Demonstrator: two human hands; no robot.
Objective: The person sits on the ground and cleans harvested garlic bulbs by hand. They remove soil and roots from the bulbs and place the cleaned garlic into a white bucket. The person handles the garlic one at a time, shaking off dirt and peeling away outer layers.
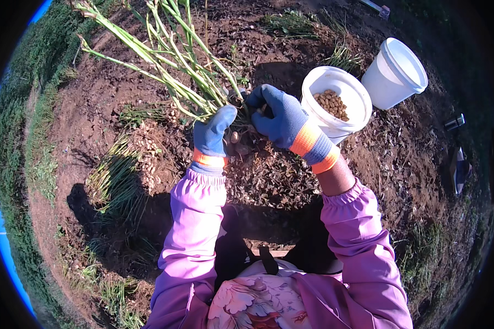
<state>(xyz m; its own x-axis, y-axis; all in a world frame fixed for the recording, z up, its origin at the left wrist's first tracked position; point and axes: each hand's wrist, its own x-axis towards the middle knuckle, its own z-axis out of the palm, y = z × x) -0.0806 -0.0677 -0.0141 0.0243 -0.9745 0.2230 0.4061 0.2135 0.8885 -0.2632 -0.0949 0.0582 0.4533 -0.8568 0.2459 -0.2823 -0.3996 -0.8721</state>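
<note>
My left hand (214, 129), in a blue coated glove with an orange-banded cuff, grips an uprooted peanut plant (185, 78) low on its stems. The green stems fan out up and to the left, and the roots point towards my right hand. My right hand (280, 117), gloved the same way, is at the roots with its fingers curled. Between thumb and fingers shows a small brownish thing, apparently a peanut pod (266, 110), mostly hidden. Below the roots hangs a paler pod (234, 137). Close by on the right, a white plastic bucket (337, 74) holds a heap of peanut pods (332, 105).
A second white bucket (380, 80) with its lid on stands behind the first. On the left lies a bundle of pulled peanut plants (121, 177) with pods attached. Dry leaf litter (276, 181) covers the soil. A metallic cylinder (455, 122) lies far right.
</note>
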